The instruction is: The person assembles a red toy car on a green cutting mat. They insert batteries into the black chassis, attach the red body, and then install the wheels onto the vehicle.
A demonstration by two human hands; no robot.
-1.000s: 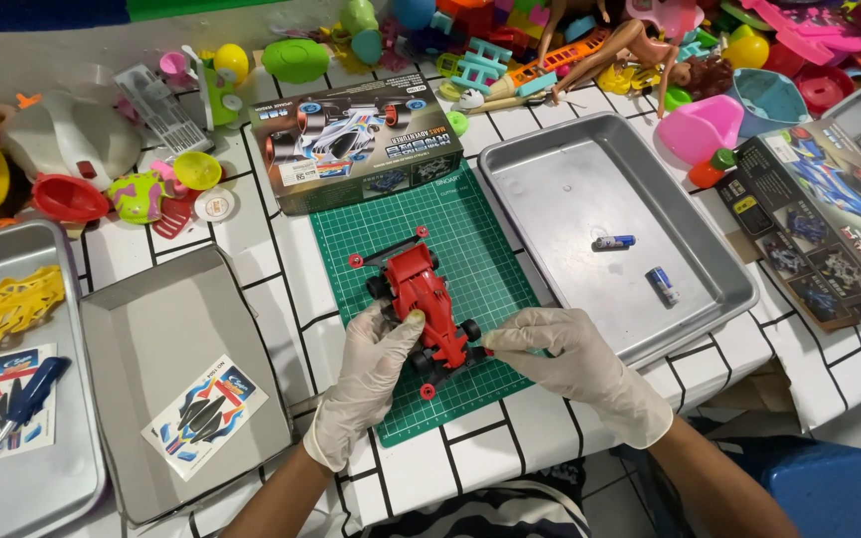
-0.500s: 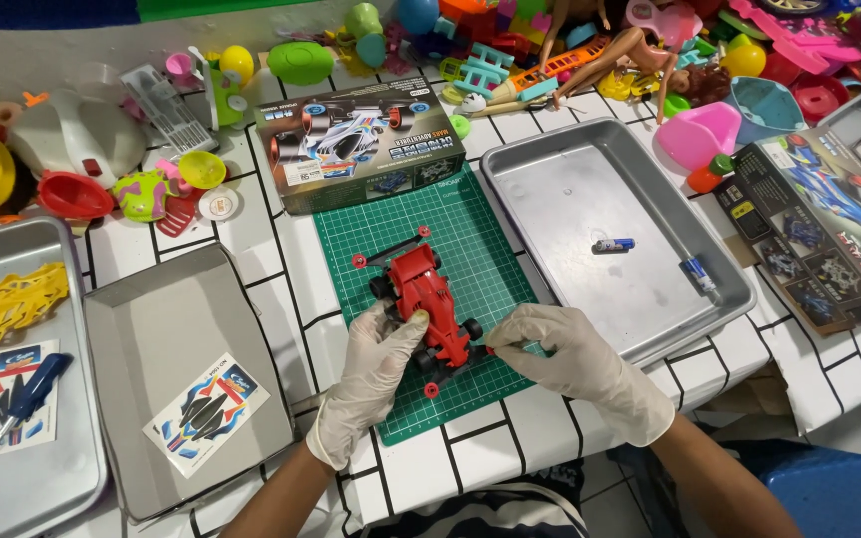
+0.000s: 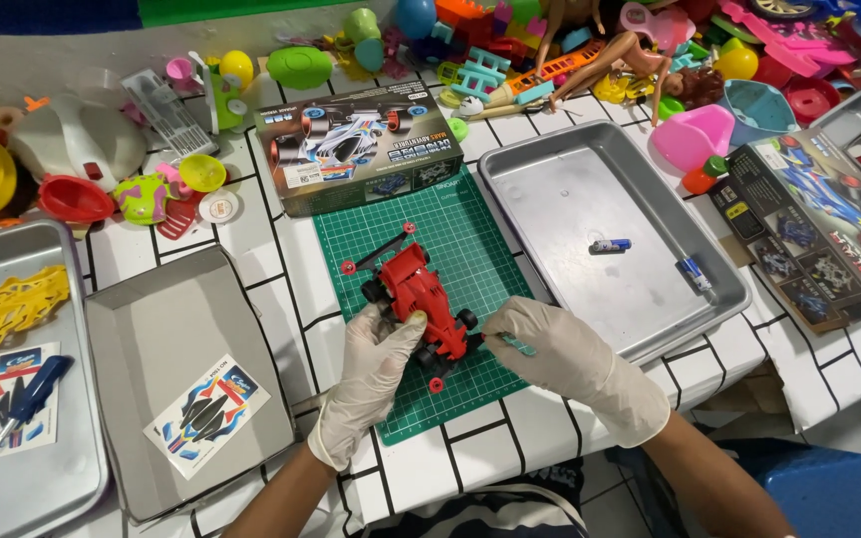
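Currently, in the head view, a red toy car (image 3: 418,296) is sitting on a green cutting mat (image 3: 470,239) at the middle of the tiled table (image 3: 281,249). The left hand (image 3: 376,374), gloved in white, is cupping the car's near left side with fingers curled against it. The right hand (image 3: 560,354), also gloved, is pinching a small teal tool (image 3: 516,344) just beside the car's rear wheel.

Behind the mat, a printed car box (image 3: 366,144) is lying touching the mat's far edge. To the right, a metal tray (image 3: 600,214) is holding two small batteries (image 3: 610,245), well apart from the hands. To the left, an upturned grey tray (image 3: 166,344) is carrying a sticker sheet (image 3: 206,415), and another tray (image 3: 52,478) at the far left is holding yellow plastic parts (image 3: 7,304) and a screwdriver (image 3: 27,403). A second box (image 3: 809,224) is lying at the right edge. Assorted bright toys (image 3: 590,50) are crowding the table's far side. Nothing is lying between the hands and the car.
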